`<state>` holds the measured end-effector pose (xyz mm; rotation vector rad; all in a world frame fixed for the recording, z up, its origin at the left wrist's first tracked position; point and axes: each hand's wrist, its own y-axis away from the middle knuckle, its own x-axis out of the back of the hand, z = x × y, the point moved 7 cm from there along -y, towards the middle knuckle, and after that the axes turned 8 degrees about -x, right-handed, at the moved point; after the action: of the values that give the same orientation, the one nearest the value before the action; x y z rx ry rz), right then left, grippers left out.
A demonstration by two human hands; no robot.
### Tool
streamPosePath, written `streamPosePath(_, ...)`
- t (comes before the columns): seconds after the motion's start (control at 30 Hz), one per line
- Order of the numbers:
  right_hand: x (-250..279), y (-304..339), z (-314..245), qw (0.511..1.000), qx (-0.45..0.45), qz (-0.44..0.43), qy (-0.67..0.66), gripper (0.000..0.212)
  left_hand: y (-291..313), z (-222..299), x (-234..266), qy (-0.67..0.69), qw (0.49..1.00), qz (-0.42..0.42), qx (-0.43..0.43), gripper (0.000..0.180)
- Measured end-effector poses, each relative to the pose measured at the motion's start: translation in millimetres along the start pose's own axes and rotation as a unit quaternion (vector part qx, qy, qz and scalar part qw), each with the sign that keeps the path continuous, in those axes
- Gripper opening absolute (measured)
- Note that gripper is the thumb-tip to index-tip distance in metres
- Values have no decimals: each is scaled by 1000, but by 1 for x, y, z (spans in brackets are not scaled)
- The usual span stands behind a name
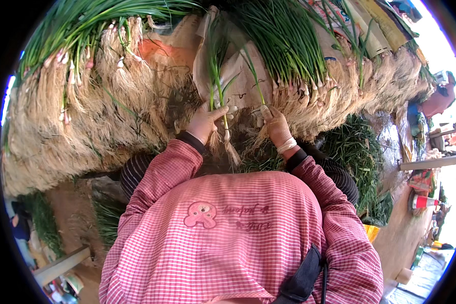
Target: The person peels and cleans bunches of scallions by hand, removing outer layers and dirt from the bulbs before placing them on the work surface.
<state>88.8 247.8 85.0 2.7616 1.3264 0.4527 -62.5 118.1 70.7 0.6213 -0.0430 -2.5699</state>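
Note:
My left hand is closed round a few green garlic stalks, just above their small pale bulbs. Their roots dangle below the fingers. Opposite it, my right hand pinches a single green garlic stalk near its base, and a white band circles that wrist. Whitish coverings show on some fingertips. Behind both hands lies a pale cloth or sack. A thick bundle of green garlic rests just beyond my right hand, leaves pointing away and bulbs toward me.
A large heap of green garlic spreads at the far left, its tan roots hanging down the front. Loose green leaves pile up at right. A red-and-white cone stands farther right. A metal bar shows at lower left.

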Motion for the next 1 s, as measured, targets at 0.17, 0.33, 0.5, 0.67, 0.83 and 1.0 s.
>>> streamPosePath(0.17,-54,27,-31,974,-7,-122,189,23,19,14,-9,-77,997,-2,9,43)
streamPosePath(0.33,-50,26,-44,913,203,34,352,30,26,14,-2,-95,995,39,4,38)
streamPosePath(0.5,-8,-5,4,715,57,-74,692,34,32,6,0,66,996,-51,41,32)
streamPosePath(0.67,-44,-24,12,984,-5,-102,143,40,44,9,-15,85,992,-82,51,29)
streamPosePath(0.83,-67,-25,-40,971,-85,-46,-217,29,53,16,-16,120,989,-16,83,24)
streamPosePath(1.0,-21,9,-61,977,42,-17,-206,21,42,11,17,175,982,7,69,27)
